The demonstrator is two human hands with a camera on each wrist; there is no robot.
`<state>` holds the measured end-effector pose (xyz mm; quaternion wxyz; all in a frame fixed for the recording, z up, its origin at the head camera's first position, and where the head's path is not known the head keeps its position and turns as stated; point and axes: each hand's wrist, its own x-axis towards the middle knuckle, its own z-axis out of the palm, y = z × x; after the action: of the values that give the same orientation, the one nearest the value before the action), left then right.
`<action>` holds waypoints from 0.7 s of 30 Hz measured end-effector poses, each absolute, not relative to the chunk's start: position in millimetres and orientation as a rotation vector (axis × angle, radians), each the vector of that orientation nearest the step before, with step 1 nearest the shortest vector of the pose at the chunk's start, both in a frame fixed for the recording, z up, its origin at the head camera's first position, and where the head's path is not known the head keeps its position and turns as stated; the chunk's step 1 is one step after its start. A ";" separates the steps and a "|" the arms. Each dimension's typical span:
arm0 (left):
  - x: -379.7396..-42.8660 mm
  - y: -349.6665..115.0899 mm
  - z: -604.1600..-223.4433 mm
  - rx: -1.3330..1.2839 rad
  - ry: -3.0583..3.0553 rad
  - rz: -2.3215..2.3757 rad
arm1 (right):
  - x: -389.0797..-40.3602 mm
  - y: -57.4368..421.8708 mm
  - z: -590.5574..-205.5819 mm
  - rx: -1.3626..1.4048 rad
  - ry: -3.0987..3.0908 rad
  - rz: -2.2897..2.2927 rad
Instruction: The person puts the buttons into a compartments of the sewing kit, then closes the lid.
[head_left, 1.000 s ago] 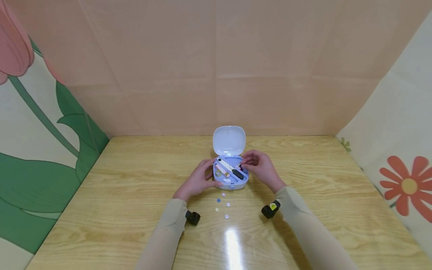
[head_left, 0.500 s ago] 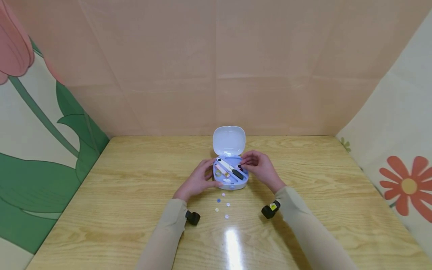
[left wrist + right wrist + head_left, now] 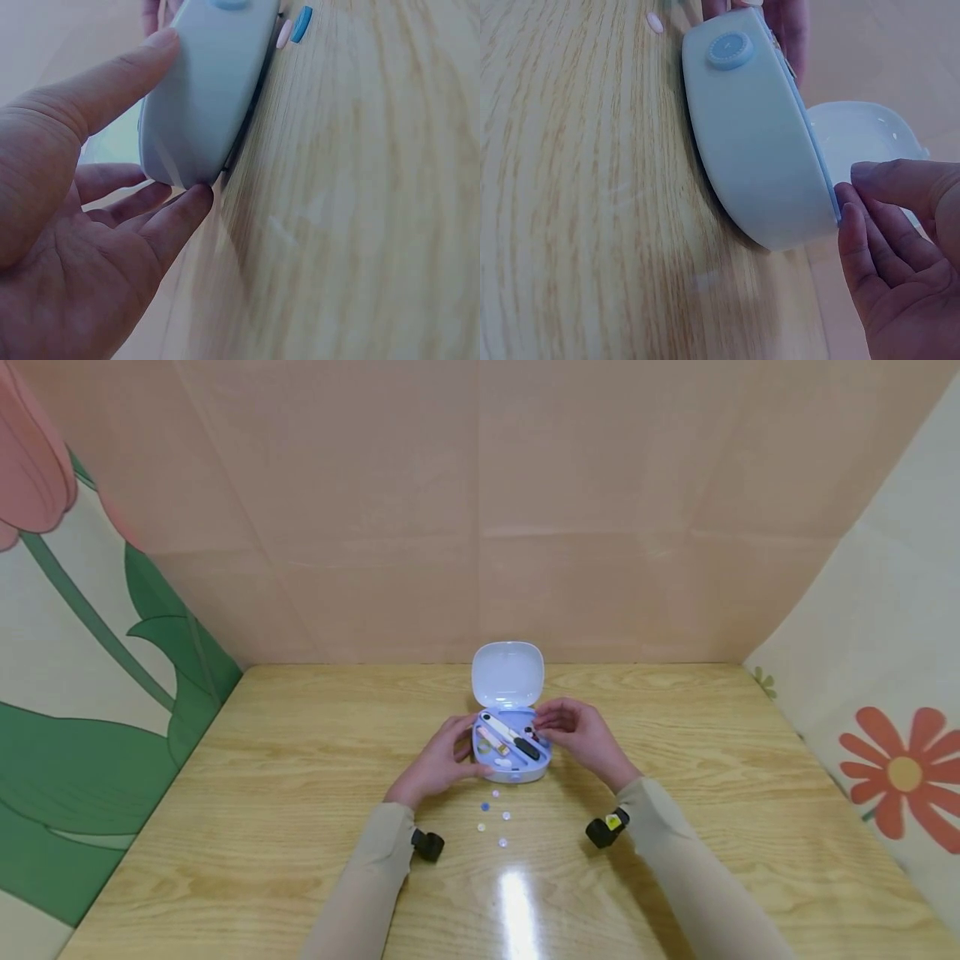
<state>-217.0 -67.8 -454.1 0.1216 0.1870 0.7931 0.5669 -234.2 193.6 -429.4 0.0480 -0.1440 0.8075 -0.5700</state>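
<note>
The open case (image 3: 750, 142) on the table (image 3: 300, 760) is gripped between thumb and fingers of the left hand (image 3: 437, 764), presumably for steadiness, while the right hand (image 3: 587, 739) is held at its right rim, fingers narrowly bunched, any grasp undeterminable.

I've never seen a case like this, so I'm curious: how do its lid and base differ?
The lid stands raised at the back, while the base sits flat on the table. The lid's inside looks bare, whereas the base holds a black-and-white tool and other small things. Both are pale with rounded corners.
</note>
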 end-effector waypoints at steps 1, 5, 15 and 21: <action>-217.1 -67.8 -454.2 0.546 2.318 1.651 | -233.7 194.2 -429.0 -0.447 2.455 -1.739; -217.3 -67.4 -454.3 0.544 2.327 1.637 | -230.3 195.7 -424.2 -0.459 2.429 -1.739; -218.1 -66.9 -454.8 0.559 2.329 1.638 | -223.2 197.8 -421.3 -0.563 2.354 -1.812; -216.4 -67.4 -453.9 0.550 2.337 1.634 | -219.3 198.2 -418.9 -0.571 2.319 -1.829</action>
<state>-216.4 -67.4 -453.9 0.1185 0.1881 0.7990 0.5588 -219.3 198.2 -418.9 0.0667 -0.1894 0.7693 -0.6066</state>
